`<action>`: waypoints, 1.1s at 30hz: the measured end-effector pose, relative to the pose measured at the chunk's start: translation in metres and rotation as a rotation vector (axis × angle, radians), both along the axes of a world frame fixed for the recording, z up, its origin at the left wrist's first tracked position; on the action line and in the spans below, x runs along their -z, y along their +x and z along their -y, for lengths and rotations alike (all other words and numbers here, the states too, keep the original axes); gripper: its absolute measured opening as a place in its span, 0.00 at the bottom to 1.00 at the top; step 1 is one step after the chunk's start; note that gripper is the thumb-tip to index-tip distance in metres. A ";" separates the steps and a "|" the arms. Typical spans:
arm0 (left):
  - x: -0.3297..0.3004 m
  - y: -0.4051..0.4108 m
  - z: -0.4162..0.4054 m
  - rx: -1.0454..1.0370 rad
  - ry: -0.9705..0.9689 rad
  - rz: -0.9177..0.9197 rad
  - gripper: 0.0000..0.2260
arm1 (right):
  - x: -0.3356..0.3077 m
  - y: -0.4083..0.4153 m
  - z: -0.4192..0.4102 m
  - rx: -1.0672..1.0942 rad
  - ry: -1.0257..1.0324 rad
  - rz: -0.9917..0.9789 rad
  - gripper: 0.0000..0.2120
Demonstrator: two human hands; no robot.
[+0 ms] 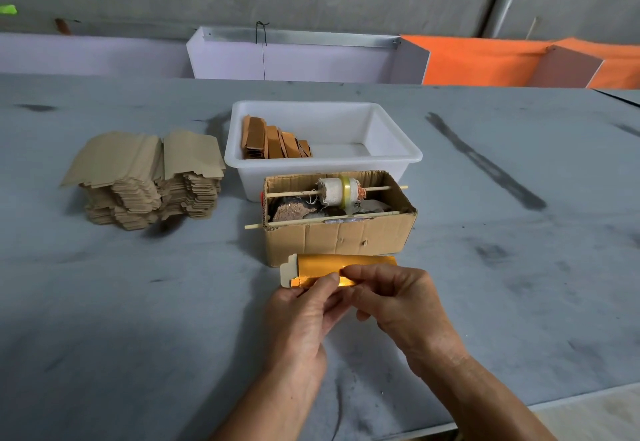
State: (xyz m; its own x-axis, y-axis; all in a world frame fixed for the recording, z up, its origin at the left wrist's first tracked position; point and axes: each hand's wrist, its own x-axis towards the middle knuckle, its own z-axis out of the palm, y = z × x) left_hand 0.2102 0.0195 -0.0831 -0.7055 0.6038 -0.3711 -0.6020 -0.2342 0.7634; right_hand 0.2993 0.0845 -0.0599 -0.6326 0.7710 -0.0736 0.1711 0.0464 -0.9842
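The fingers point(329, 282) of the left hand point(301, 316) and right hand point(398, 302) pinch the near fold of the flat, shiny gold card sleeve point(346, 263), held low over the grey counter point(138, 302) just before the brown cardboard box point(339, 237); best press the crease evenly, edges kept aligned

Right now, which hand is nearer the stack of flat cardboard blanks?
Left. The left hand holds the gold carton on the side toward the stack; the right hand pinches it farther right.
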 end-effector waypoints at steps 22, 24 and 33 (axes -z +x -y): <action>-0.006 -0.004 -0.007 0.043 -0.138 0.263 0.04 | -0.013 0.000 -0.002 -0.115 0.088 0.108 0.15; -0.006 -0.004 -0.007 0.052 -0.134 0.277 0.04 | -0.015 0.000 -0.001 -0.119 0.095 0.114 0.17; -0.005 -0.006 -0.008 0.022 -0.120 0.236 0.04 | -0.014 -0.002 -0.003 -0.105 0.153 0.166 0.10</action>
